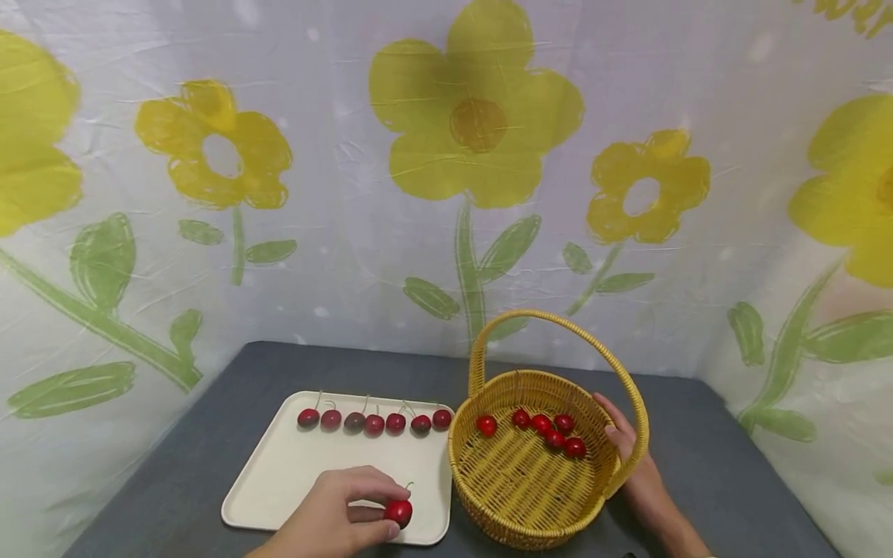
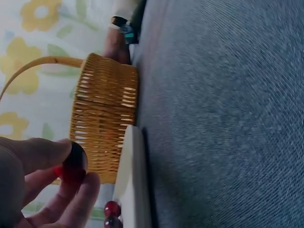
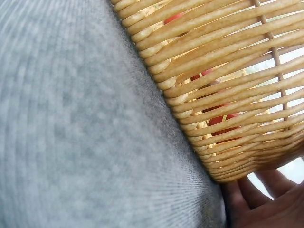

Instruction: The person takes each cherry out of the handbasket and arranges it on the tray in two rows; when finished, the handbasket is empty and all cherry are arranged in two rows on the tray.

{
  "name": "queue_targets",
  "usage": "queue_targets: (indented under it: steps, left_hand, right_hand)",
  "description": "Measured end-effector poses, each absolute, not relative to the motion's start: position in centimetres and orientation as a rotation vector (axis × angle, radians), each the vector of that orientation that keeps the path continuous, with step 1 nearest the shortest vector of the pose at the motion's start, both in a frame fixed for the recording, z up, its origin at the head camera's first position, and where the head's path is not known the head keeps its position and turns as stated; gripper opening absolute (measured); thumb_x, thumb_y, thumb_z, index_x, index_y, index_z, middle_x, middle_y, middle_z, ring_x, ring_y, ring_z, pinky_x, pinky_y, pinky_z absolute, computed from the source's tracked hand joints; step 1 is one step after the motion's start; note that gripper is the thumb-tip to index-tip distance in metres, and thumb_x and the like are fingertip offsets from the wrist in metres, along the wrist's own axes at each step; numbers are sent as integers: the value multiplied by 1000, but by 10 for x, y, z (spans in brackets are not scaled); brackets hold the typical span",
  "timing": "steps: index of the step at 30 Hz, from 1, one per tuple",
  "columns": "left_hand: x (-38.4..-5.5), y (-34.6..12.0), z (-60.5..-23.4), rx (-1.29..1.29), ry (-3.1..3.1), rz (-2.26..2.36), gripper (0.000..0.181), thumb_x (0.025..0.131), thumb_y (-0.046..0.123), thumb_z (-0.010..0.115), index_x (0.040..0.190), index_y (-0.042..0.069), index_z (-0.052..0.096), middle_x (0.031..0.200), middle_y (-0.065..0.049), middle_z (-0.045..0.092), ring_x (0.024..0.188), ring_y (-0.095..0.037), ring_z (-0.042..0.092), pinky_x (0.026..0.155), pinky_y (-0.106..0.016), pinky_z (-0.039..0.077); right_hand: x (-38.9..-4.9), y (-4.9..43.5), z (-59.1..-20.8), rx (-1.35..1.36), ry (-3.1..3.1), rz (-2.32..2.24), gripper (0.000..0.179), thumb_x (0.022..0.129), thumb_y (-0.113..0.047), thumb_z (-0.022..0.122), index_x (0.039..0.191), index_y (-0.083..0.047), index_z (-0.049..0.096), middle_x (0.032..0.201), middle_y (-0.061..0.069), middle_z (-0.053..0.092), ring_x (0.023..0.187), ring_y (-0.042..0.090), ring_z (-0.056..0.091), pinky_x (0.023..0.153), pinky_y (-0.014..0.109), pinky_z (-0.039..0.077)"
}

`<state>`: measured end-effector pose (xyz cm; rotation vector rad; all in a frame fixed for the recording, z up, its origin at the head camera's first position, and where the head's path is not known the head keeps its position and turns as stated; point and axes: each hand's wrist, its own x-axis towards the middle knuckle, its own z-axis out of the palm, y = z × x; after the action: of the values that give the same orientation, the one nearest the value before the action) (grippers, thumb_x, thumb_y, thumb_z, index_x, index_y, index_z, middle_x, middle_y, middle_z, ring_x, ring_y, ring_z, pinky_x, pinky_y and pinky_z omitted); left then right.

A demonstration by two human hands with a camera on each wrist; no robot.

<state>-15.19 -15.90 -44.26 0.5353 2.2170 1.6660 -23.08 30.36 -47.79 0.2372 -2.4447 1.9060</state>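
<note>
Over the near right part of the white tray (image 1: 279, 484), my left hand (image 1: 342, 508) pinches a red cherry (image 1: 398, 513) with a green stem between thumb and fingers. That cherry (image 2: 76, 164) looks dark on top in the left wrist view. Several dark red cherries (image 1: 374, 425) with stems line the tray's far edge. Right of the tray stands a yellow wicker basket (image 1: 516, 496) with a tall handle; several red cherries (image 1: 541, 424) lie inside. My right hand (image 1: 631, 453) rests against the basket's right side, its fingers (image 3: 266, 190) extended along the outer wall.
Both the tray and basket stand on a dark grey table (image 1: 705, 480), close beside each other. The basket's handle (image 1: 558, 319) arches high over its opening. Behind the table hangs a pale cloth (image 1: 335, 271) printed with yellow flowers.
</note>
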Motion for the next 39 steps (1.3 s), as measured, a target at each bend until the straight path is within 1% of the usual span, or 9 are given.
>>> queue_targets:
  steps: [3,5,9,12,17,22,29,31,39]
  left_hand:
    - [-155,-155,-446,562,2267,1624,32,90,9,90,121,6,83,115,-6,79,103,-16,73,89,-36,67]
    - [-157,-152,-449,604,2305,1601,30,90,7,90,119,6,83,112,-5,79,100,-12,73,89,-36,67]
    - [-166,-145,-454,745,2413,1515,28,88,10,90,115,8,84,107,3,81,97,-3,71,89,-31,67]
    - [-171,-140,-457,830,2500,1406,27,87,14,91,114,10,85,105,9,82,97,2,70,91,-27,65]
    - [-175,-131,-460,861,2570,1268,27,85,16,92,112,17,87,103,15,82,96,3,68,94,-27,61]
    - [-178,-120,-460,868,2574,1252,27,84,16,93,110,19,88,99,17,81,92,2,65,93,-27,60]
    - [-179,-111,-462,960,2614,1252,26,83,16,94,108,17,87,99,18,81,95,5,67,93,-26,60]
    - [-179,-111,-463,984,2627,1238,26,84,16,94,109,18,87,99,18,81,95,5,67,93,-27,61]
    - [-177,-116,-460,936,2595,1227,34,84,19,94,117,15,85,105,16,81,95,5,67,94,-27,61]
  right_hand:
    - [-230,303,-480,250,-2435,1918,55,122,-36,31,175,-23,27,178,16,30,137,-15,48,104,10,48]
    - [-229,303,-481,267,-2426,1915,55,122,-36,31,175,-22,27,178,17,30,138,-14,48,104,11,48]
    - [-228,304,-480,285,-2411,1908,54,122,-35,32,174,-22,28,177,17,32,138,-13,49,104,10,48]
    - [-229,303,-479,281,-2427,1887,55,122,-36,33,174,-22,29,178,16,31,138,-16,47,105,7,44]
    - [-228,302,-478,267,-2449,1856,55,122,-39,34,174,-23,29,180,14,28,138,-20,43,105,3,40]
    - [-230,304,-479,265,-2451,1857,55,122,-40,33,174,-25,28,180,12,28,140,-16,43,105,5,42]
    - [-231,303,-478,258,-2462,1853,56,121,-41,33,175,-25,27,180,13,28,149,-2,41,106,6,42]
    - [-231,304,-478,250,-2461,1857,56,121,-42,33,175,-25,27,180,12,28,149,-2,42,106,7,42]
    - [-228,303,-476,273,-2455,1878,57,122,-40,33,175,-23,25,179,16,29,139,-14,47,105,10,46]
